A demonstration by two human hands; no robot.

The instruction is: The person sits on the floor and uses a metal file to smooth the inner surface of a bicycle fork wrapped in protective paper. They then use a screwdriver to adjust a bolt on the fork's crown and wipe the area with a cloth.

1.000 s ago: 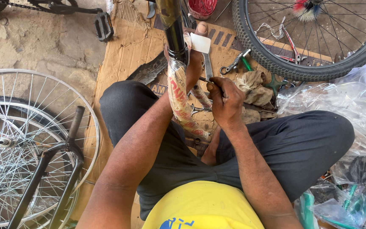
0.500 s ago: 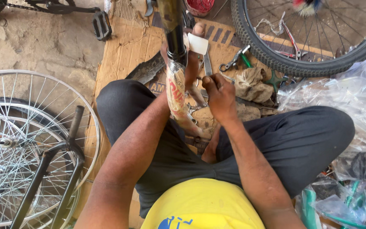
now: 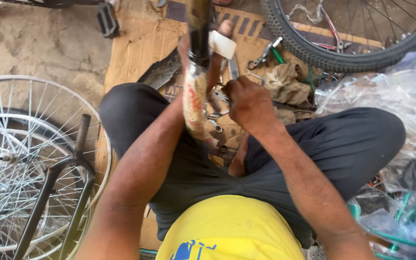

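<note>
Bike tube [image 3: 194,101] in mottled wrap sits upright between the knees, long axis running away toward the cardboard [image 3: 140,43], left hand [image 3: 208,53] clamped round it while right hand [image 3: 249,98] has fingers pinched on a small fitting beside it, probably tightening, so steady grip matters.

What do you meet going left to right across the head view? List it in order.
Bare spoked wheel rim → black fork → wrapped frame tube gripped by the left hand → right hand → crumpled rag → clear plastic bags.
</note>
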